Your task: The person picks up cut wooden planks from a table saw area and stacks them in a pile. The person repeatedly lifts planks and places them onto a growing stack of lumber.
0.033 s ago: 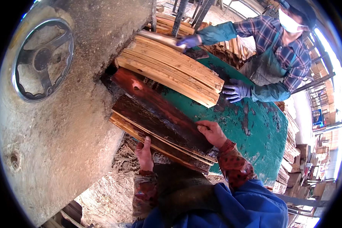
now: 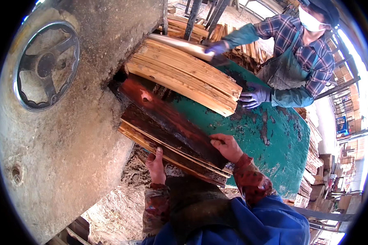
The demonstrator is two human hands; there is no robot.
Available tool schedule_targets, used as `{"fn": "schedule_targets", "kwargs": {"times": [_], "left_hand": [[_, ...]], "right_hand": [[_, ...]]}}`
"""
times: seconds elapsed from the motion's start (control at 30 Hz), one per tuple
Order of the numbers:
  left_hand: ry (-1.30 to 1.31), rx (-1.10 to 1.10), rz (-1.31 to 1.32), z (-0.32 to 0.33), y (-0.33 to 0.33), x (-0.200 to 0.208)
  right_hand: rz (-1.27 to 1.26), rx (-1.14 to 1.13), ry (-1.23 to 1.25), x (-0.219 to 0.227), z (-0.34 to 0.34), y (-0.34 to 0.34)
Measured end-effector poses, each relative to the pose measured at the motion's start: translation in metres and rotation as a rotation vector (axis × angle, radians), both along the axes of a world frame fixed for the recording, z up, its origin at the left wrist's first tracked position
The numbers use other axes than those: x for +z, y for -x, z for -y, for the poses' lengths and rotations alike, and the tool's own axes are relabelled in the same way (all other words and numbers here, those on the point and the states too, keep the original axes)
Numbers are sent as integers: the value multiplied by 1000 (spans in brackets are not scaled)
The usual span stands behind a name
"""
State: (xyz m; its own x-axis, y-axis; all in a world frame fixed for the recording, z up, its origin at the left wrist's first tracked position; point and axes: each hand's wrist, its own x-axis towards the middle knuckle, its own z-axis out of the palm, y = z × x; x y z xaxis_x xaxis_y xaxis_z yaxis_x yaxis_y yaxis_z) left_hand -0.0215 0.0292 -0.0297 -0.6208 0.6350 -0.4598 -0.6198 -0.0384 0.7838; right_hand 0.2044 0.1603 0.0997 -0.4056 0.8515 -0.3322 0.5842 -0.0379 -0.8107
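My right hand is closed on the far edge of a dark, reddish slab, near its right end. That slab slopes from a dark gap in the machine toward me. Under my left hand, a stack of bark-edged boards lies along the near side. The left thumb rests on top of the stack's near edge and the fingers go beneath it, out of sight. Beyond the slab sits a bundle of pale sawn boards.
A green worktable carries the wood. To the left stands a large machine panel with a metal handwheel. Across the table, a co-worker wears purple gloves, one on a pale strip. Stacked timber lies at right.
The co-worker's far glove and the pale strip have moved right, away from the machine. The reddish slab has shifted slightly toward me. My left hand has barely moved.
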Motion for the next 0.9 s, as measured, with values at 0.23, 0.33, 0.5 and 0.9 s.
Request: {"fn": "schedule_targets", "kwargs": {"times": [0.23, 0.33, 0.5, 0.9], "left_hand": [[30, -2, 156, 8, 6, 7], [94, -34, 196, 9, 11, 11], [111, -65, 232, 11, 14, 8], [277, 6, 192, 12, 8, -5]], "right_hand": [[19, -80, 53, 5, 50, -6], [-7, -129, 93, 4, 61, -8], [-21, -168, 78, -5, 80, -9], [-39, -255, 35, -8, 142, -18]]}}
